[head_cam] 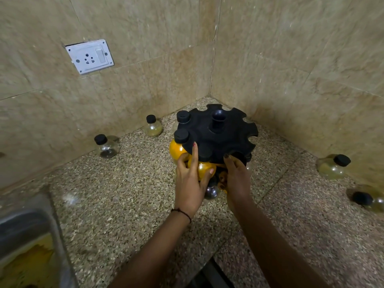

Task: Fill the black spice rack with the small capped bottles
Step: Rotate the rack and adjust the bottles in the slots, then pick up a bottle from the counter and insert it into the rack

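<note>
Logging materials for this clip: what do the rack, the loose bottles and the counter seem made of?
Rack: matte black, likely plastic, no shine. Loose bottles: clear and glossy with highlights, glass or plastic, cannot tell; caps dull black. Counter: speckled stone, granite-like, faintly glossy.

two walls of large beige stone-look tiles meet in a corner, the left wall [145, 38] and the right wall [301, 48] joined along a thin pale grout line [214, 59]. faint specks and streaks mark the tiles. a white rectangular plastic socket plate with one switch [89, 56] sits tilted on the left wall. below runs a speckled grey-brown granite desk [124, 194] that fills the corner, with a straight seam [276, 181] crossing its right part. at the lower left a dull stainless steel sink [22, 229] is sunk into it, yellowish inside. a dark gap [212, 275] shows at the desk's near edge. the light is soft, warm and even.
</note>
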